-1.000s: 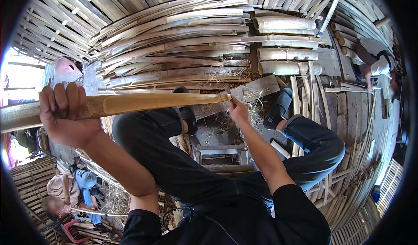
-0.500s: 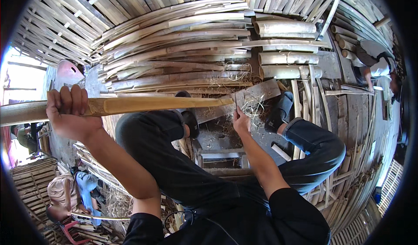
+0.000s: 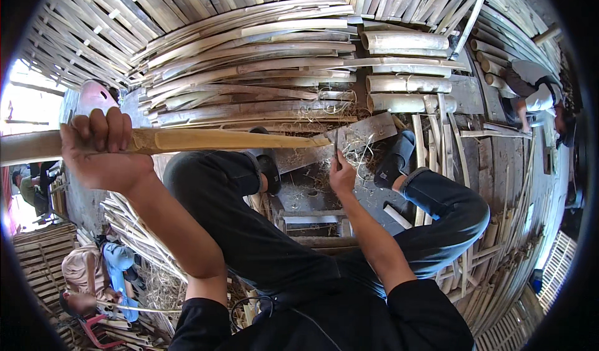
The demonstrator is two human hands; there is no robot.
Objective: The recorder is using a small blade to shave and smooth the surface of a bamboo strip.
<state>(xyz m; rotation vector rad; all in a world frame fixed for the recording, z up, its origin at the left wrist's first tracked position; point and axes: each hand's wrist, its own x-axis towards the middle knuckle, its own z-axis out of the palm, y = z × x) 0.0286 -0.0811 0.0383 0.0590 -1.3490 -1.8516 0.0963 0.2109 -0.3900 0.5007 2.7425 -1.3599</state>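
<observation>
My left hand (image 3: 100,148) is wrapped around a long piece of bamboo (image 3: 231,140), lifted level with its outer part reaching the left rim. The bamboo narrows to a pale, shaved tip above my left knee. In my right hand (image 3: 342,176) is a knife (image 3: 337,144), its thin dark blade pointing away from me close beside that tip; whether they touch I cannot tell. Beneath both lies a wooden board (image 3: 374,128) between my sandalled feet, scattered with curly shavings.
Long bamboo strips (image 3: 249,70) are stacked ahead, with thick split bamboo pieces (image 3: 409,82) to their right. Narrow slats (image 3: 435,139) lie beside my right foot. One person (image 3: 533,92) works at the far right, another (image 3: 93,270) at the lower left. A pink object (image 3: 97,96) stands at left.
My left hand and its end of the bamboo have risen slightly. The knife stays near the tip, with more of its blade now showing. The whole view has shifted a little.
</observation>
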